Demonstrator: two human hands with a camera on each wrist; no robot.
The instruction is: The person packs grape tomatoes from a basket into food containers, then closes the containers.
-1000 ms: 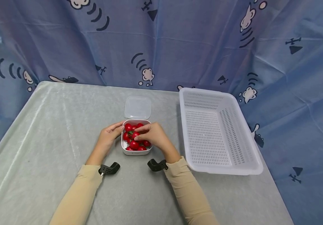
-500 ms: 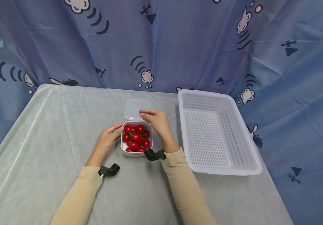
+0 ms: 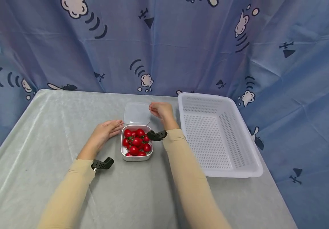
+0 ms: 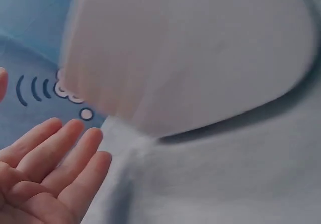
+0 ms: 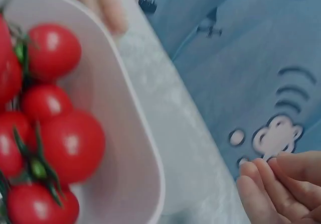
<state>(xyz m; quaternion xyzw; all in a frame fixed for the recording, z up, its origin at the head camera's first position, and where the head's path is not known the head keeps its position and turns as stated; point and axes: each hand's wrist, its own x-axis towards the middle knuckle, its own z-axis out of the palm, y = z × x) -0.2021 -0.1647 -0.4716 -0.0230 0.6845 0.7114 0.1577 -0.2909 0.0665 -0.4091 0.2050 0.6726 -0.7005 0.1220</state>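
Note:
A white rounded-square box (image 3: 137,159) stands uncovered, filled with red cherry tomatoes (image 3: 137,142) on green stems. Right behind it a translucent lid (image 3: 137,113) lies flat. My left hand (image 3: 104,132) is beside the box's back left corner, its straight fingers pointing at the rim and holding nothing; the left wrist view shows these fingers (image 4: 83,158) apart from the box wall (image 4: 200,58). My right hand (image 3: 162,112) has its fingertips at the lid's right edge. In the right wrist view its fingers (image 5: 261,194) are gently bent, thumb close to them, with nothing visible between.
A large white perforated plastic basket (image 3: 220,173) stands right of my right forearm. Grey cloth (image 3: 52,133) covers the table, and a blue patterned curtain (image 3: 110,57) hangs behind its back edge. A black wrist camera mount (image 3: 157,135) overlaps the box's right rim.
My right hand has left the tomatoes and moved back to the lid's right edge. My left hand has come off the box's left side, fingers straightened. The head view has shifted slightly.

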